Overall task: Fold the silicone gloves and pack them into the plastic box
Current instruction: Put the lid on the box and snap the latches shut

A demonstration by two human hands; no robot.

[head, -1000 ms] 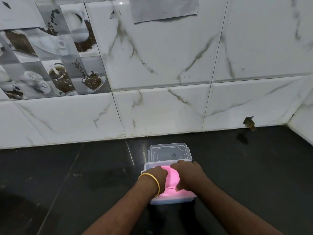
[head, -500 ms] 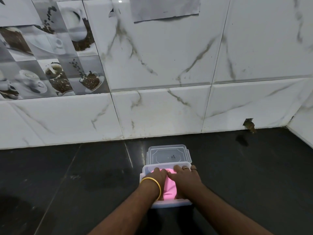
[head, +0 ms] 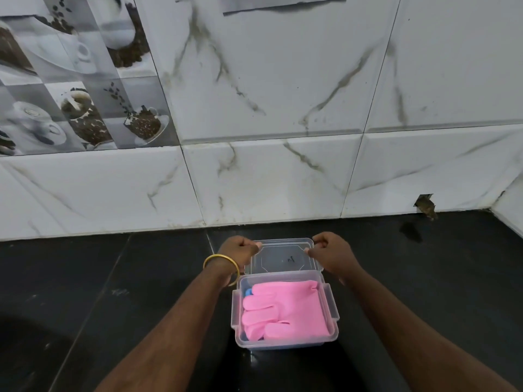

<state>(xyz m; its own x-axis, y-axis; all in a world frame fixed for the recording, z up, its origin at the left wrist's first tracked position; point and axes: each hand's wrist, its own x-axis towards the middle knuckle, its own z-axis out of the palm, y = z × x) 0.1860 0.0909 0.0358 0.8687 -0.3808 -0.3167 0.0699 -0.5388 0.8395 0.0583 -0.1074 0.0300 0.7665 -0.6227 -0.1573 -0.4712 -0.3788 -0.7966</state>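
— Hands first: what do we see them doing?

— Our left hand (head: 239,250) and right hand (head: 329,251) each pinch one side edge of the clear lid (head: 283,257), fingers closed on it. The lid sits just beyond the plastic box (head: 332,312), toward the wall. Whether it is lifted off the counter or resting on it, we cannot tell.

— And the gloves?

— The pink silicone glove (head: 283,306) lies folded inside the open box, its fingers pointing left and nearly filling the space. A sliver of blue (head: 248,292) peeks out at the box's far left corner, beneath the pink; we cannot make out what it is.

— Is anything in the way?

— Our forearms reach forward on either side of the box without covering it. A gold bangle (head: 222,264) circles our left wrist, just beside the box's far left corner.

— What surrounds it all?

— The box stands on a dark, glossy counter (head: 113,292), near a white marble-patterned tiled wall (head: 283,179). Tiles printed with coffee cups (head: 85,108) fill the upper left. A small chipped hole (head: 424,205) marks the wall's base at right.
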